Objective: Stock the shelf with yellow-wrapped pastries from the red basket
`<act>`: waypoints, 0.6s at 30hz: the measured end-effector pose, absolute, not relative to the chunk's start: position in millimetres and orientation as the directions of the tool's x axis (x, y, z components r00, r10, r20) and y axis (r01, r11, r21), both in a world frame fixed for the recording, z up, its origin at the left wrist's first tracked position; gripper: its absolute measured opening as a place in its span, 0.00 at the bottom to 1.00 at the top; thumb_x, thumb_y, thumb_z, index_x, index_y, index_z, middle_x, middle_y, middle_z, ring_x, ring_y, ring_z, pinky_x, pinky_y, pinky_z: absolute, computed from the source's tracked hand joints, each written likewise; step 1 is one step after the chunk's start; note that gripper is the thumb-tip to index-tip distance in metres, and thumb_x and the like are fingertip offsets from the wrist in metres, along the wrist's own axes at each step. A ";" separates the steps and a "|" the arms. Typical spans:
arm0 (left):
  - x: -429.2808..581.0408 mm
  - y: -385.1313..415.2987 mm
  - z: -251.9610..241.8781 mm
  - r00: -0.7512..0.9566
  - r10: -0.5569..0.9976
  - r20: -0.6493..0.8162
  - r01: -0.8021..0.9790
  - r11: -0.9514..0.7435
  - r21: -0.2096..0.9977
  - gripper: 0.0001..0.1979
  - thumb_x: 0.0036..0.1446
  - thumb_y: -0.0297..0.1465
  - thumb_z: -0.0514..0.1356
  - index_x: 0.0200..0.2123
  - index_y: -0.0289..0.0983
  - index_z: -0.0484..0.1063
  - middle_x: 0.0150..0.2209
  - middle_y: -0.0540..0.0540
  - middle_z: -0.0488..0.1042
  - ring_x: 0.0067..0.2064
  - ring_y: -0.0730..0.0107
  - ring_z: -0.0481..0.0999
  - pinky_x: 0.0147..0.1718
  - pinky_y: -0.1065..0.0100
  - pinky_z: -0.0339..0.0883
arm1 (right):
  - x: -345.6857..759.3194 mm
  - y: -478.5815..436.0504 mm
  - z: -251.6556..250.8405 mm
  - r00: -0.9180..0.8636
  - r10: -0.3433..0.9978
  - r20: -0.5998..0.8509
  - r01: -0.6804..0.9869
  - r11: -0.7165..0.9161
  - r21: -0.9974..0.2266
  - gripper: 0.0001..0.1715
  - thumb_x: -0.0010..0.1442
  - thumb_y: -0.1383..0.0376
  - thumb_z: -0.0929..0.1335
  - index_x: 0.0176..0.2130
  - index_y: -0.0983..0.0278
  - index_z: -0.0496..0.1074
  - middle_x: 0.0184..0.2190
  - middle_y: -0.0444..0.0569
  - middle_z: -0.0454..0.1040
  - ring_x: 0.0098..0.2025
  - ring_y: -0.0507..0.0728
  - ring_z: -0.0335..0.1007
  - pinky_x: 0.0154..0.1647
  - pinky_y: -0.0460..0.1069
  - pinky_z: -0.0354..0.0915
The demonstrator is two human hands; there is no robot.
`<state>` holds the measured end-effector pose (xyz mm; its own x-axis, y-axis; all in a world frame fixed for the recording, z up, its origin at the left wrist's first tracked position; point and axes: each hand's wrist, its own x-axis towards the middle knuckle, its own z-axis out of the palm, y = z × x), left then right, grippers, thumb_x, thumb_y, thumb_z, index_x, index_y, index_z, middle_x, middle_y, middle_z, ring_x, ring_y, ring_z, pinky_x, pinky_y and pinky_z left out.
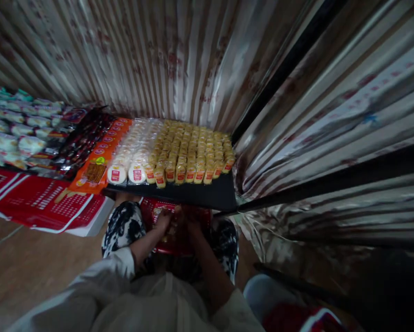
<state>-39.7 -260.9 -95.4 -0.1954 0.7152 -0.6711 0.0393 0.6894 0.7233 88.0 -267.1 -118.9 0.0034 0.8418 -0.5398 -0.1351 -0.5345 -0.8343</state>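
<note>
A red basket (182,252) rests between my knees, partly under the front edge of a black table (207,193). My left hand (162,220) is over its left side with fingers curled closed. Beside those fingers lies a small shiny wrapped piece, and I cannot make out what the hand holds. My right hand (192,222) reaches into the right part of the basket; its fingers are dark and blurred. Small pale pieces show dimly inside. Just beyond both hands, rows of yellow wrapped rolls (189,154) with red labels stand on the table.
Left of the rolls are white round wrapped packs (119,173), an orange packet (99,159), dark packets (84,140) and white-and-green packs (16,127). A red printed box (51,203) stands at the left. Striped curtain (179,60) and dark bars (331,175) enclose the back and right.
</note>
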 end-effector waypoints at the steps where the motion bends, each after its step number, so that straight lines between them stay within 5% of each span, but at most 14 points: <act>1: -41.2 -261.5 -88.5 -0.161 0.706 -0.690 -0.036 0.695 0.718 0.14 0.56 0.35 0.53 0.44 0.36 0.63 0.24 0.51 0.71 0.22 0.74 0.70 0.22 0.73 0.63 | 89.9 -270.9 -113.5 -0.050 0.831 -0.554 -0.208 -0.551 -0.808 0.20 0.41 0.54 0.69 0.33 0.64 0.73 0.28 0.49 0.77 0.31 0.58 0.74 0.33 0.51 0.68; 5: -43.6 -265.5 -62.7 -0.058 0.717 -0.694 -0.086 0.689 0.719 0.14 0.52 0.36 0.58 0.40 0.36 0.64 0.19 0.55 0.67 0.18 0.77 0.67 0.18 0.77 0.57 | 96.0 -283.0 -94.0 -0.218 0.806 -0.550 -0.288 -0.592 -0.753 0.25 0.40 0.54 0.71 0.38 0.63 0.74 0.32 0.48 0.78 0.32 0.58 0.74 0.34 0.51 0.67; 10: -38.7 -268.0 -35.2 -0.019 0.805 -0.592 0.079 0.592 0.802 0.05 0.51 0.30 0.57 0.32 0.35 0.64 0.17 0.56 0.64 0.18 0.79 0.64 0.18 0.77 0.55 | 105.7 -289.7 -75.0 -0.137 0.865 -0.483 -0.096 -0.497 -0.863 0.21 0.45 0.53 0.69 0.37 0.64 0.75 0.30 0.49 0.77 0.33 0.60 0.73 0.37 0.55 0.67; 13: -33.1 -262.2 -14.1 0.019 0.897 -0.441 0.213 0.427 0.879 0.06 0.48 0.27 0.58 0.32 0.36 0.65 0.21 0.56 0.65 0.22 0.78 0.65 0.22 0.77 0.59 | 111.9 -291.2 -61.0 0.013 0.966 -0.259 0.164 -0.258 -0.952 0.17 0.50 0.57 0.65 0.36 0.64 0.74 0.35 0.52 0.76 0.40 0.61 0.71 0.45 0.58 0.64; 18: -14.5 -233.8 21.8 0.139 0.983 -0.118 0.433 0.047 0.900 0.11 0.48 0.27 0.58 0.38 0.37 0.68 0.29 0.52 0.69 0.29 0.76 0.68 0.31 0.75 0.63 | 117.6 -286.4 -28.5 0.254 0.943 0.213 0.496 0.061 -0.866 0.20 0.59 0.61 0.58 0.45 0.65 0.70 0.43 0.56 0.70 0.48 0.59 0.64 0.53 0.59 0.59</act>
<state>-14.5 -233.8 21.8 0.1395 0.9831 -0.1182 0.4333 0.0467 0.9000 117.6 -286.4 -28.5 0.2544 0.9434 0.2126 0.4964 0.0612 -0.8659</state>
